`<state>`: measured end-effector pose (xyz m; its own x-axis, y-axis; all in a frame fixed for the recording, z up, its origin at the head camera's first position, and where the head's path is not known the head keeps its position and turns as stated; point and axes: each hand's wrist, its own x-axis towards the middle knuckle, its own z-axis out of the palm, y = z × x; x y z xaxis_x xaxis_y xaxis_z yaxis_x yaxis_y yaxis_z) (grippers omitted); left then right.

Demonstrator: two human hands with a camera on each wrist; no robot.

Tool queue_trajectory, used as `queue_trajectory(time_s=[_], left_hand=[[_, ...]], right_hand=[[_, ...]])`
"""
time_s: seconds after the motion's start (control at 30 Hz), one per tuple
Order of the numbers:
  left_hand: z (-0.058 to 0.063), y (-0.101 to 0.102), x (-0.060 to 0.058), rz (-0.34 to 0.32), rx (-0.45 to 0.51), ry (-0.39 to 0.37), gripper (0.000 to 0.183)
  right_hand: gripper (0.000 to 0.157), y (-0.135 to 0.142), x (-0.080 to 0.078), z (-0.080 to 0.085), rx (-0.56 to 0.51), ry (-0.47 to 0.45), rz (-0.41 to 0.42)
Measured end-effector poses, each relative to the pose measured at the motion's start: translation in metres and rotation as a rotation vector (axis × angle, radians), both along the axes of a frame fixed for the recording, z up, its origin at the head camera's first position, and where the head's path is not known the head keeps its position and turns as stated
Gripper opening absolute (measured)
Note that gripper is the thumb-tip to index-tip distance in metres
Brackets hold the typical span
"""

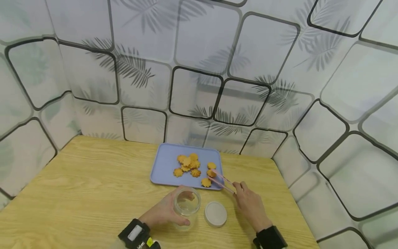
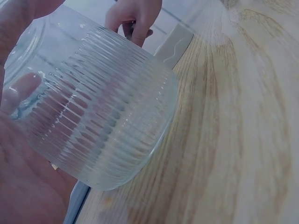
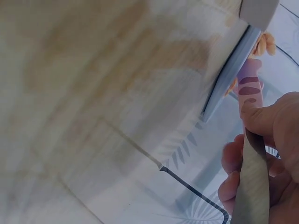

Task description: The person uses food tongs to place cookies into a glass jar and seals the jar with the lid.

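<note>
In the head view my left hand grips a clear glass jar near the tray's front edge; its mouth faces up toward the camera. The left wrist view shows the jar's ribbed wall, with nothing visible inside. My right hand holds pink tongs, whose tips reach over the right side of a blue tray. Between or against the tips is a flower-shaped cookie; whether it is pinched is hard to tell. More cookies lie piled mid-tray.
A round white lid lies on the wooden table between both hands, right of the jar. Patterned curtains enclose the table at the back and sides.
</note>
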<state>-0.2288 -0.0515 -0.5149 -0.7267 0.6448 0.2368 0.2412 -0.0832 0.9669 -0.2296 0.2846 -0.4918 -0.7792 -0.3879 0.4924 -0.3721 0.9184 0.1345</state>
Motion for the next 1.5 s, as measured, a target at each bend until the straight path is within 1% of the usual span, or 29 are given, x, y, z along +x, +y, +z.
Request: queue_trajectory(time_s=[0.13, 0.23, 0.37, 0.47, 0.57, 0.7, 0.8, 0.9, 1.0, 1.1, 1.17, 1.23, 1.3, 1.37, 1.43, 1.5], left_hand=[[-0.001, 0.001, -0.001, -0.002, 0.004, 0.016, 0.078], [-0.002, 0.001, -0.002, -0.003, 0.006, 0.020, 0.077], [-0.003, 0.001, -0.001, -0.005, -0.003, 0.016, 0.077], [-0.002, 0.000, -0.001, -0.003, -0.017, 0.006, 0.077], [-0.001, 0.000, 0.000, 0.005, -0.030, -0.001, 0.076], [0.000, 0.000, -0.001, 0.015, -0.033, -0.003, 0.076], [0.001, 0.000, -0.001, 0.015, -0.022, -0.004, 0.076], [0.001, 0.000, -0.001, 0.009, -0.012, -0.003, 0.077], [0.000, -0.001, 0.000, 0.014, -0.017, 0.009, 0.077], [-0.001, -0.003, 0.003, 0.029, -0.021, -0.003, 0.077], [-0.002, -0.004, 0.005, 0.038, -0.024, -0.012, 0.077], [-0.002, -0.005, 0.006, 0.039, -0.020, -0.034, 0.077], [-0.002, -0.005, 0.005, 0.035, -0.027, -0.041, 0.077], [-0.003, -0.004, 0.004, 0.030, -0.030, -0.031, 0.077], [-0.003, -0.002, 0.002, 0.027, -0.033, -0.010, 0.077], [-0.004, -0.001, 0.001, 0.030, -0.032, 0.016, 0.077]], right_hand=[[0.040, 0.000, -0.007, 0.001, 0.036, 0.039, 0.009], [0.035, 0.001, -0.010, 0.000, 0.046, 0.047, 0.008], [0.029, 0.003, -0.010, -0.001, 0.023, 0.048, 0.004], [0.025, 0.004, -0.008, -0.003, -0.015, 0.024, -0.005], [0.022, 0.006, -0.006, -0.003, -0.087, -0.050, -0.010], [0.020, 0.008, -0.004, 0.000, -0.204, -0.164, -0.042], [0.019, 0.009, -0.001, 0.004, -0.262, -0.208, -0.058], [0.019, 0.008, 0.005, 0.010, -0.304, -0.228, -0.044], [0.019, 0.004, 0.013, 0.015, -0.412, -0.306, -0.029], [0.019, -0.001, 0.021, 0.022, -0.572, -0.418, 0.007], [0.020, -0.003, 0.025, 0.026, -0.651, -0.493, 0.035], [0.020, -0.005, 0.031, 0.032, -0.712, -0.555, 0.084], [0.021, -0.004, 0.037, 0.038, -0.750, -0.622, 0.121], [0.022, -0.003, 0.045, 0.044, -0.796, -0.677, 0.168], [0.023, -0.003, 0.053, 0.050, -0.830, -0.716, 0.207], [0.023, -0.004, 0.059, 0.055, -0.848, -0.732, 0.249]])
